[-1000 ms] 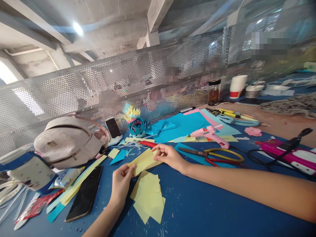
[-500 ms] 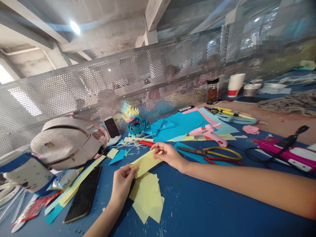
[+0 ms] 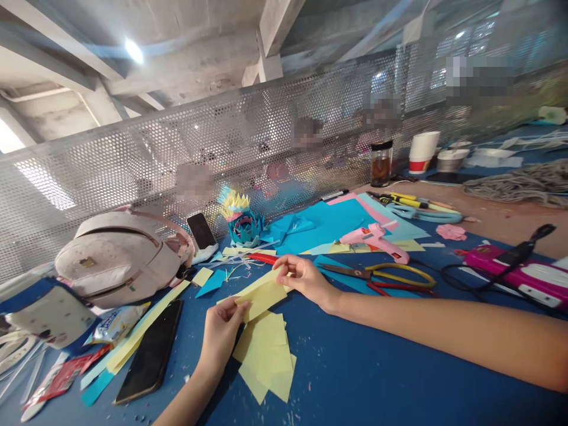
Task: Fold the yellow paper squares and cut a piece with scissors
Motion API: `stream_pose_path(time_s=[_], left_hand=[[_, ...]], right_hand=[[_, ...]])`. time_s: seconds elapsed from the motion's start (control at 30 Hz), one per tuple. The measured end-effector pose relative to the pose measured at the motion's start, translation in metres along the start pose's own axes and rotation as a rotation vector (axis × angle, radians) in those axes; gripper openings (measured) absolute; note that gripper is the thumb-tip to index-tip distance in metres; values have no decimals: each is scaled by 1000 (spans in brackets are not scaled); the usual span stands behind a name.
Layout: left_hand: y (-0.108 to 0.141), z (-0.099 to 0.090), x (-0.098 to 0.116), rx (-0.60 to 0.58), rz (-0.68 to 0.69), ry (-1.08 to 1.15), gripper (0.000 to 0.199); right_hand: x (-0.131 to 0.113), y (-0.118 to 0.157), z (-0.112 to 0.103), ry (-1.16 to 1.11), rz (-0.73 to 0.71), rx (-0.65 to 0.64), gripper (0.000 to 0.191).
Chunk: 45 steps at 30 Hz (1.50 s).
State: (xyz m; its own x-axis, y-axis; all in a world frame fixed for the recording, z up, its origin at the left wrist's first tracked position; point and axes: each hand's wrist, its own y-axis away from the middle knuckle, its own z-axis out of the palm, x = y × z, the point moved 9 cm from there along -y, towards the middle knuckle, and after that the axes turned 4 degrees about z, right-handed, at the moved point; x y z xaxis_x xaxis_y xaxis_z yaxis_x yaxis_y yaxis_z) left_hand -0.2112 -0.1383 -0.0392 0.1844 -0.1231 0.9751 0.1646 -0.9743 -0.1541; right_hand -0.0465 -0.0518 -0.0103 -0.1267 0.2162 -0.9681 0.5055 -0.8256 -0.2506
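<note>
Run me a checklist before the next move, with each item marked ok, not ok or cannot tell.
1. Left hand on the yellow paper strip: ok, thumb and fingers pinch its near left end.
2. Right hand on the same strip: ok, fingers at its far right end.
3. Pile of yellow paper pieces squared up: not ok, they overlap at uneven angles.
4. Scissors set down: ok, lying beyond the right forearm, in neither hand.
5. Pink glue gun hot: cannot tell, no heat sign shows.
6. Blue table free of scraps: not ok, small bits are scattered on it.
</note>
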Motion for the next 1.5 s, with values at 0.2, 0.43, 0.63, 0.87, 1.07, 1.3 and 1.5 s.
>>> stream_pose_path(time_s=[0.2,0.43,0.63,0.87,1.07,1.3,1.5], left_hand=[[-1,0,1,3,2,2,29],[0,2,3,-4,1,122,33],[4,7,13,-51,61,124,39],[7,13,21,-103,49,150,38],[7,11,19,-70,30,172,40],[3,-3,10,74,1,197,41],[4,-1,10,54,-4,213,44]], right_hand=[[-8,2,3,53,-58,-31,18],[-9,4,7,-10,-66,-83,26],[-32,20,35,184,-206,-318,28],[-37,27,44,327,-276,-379,30],[-37,23,37,231,-246,-359,20],[-12,20,33,-270,170,-402,32],[-9,18,32,-432,217,-395,32]])
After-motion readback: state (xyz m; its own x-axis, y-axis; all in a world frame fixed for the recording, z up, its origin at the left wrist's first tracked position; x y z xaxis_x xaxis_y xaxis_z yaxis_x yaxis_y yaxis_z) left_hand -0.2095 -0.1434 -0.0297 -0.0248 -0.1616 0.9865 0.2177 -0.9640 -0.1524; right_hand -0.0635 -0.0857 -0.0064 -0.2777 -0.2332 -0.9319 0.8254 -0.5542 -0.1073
